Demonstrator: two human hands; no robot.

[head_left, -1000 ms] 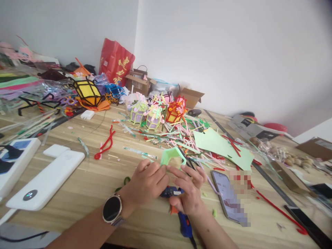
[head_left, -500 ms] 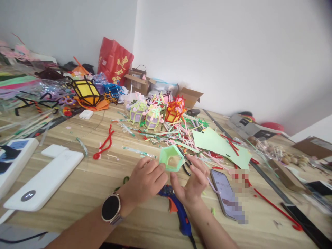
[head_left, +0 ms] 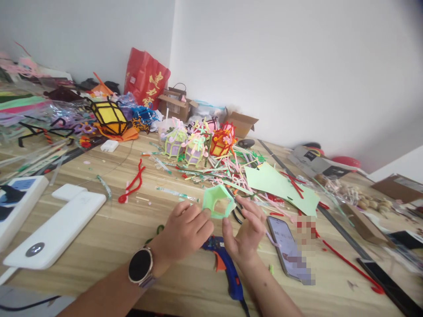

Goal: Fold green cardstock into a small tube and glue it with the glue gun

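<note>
A pale green many-sided ring (head_left: 214,197), apparently of folded paper or foam sheet, is held up above the table with its hollow middle showing. My left hand (head_left: 190,226), with a watch at the wrist, pinches its lower left side. At its right side, my right hand (head_left: 246,229) has thumb and index finger against the edge, the other fingers loosely curled. Below the hands lies a blue glue gun (head_left: 229,268) with an orange trigger, partly covered by them. A pair of black-handled scissors (head_left: 237,215), mostly hidden, sits behind my right hand.
Small decorated lanterns (head_left: 194,149) stand behind a heap of pipe cleaner scraps (head_left: 218,174). A green sheet (head_left: 277,182) and a phone (head_left: 286,246) lie to the right. On the left are a white power bank (head_left: 62,229) and red pipe cleaners (head_left: 134,182).
My right thumb has moved up and right to the ring's lower right edge. The ring and my left hand have hardly moved.
</note>
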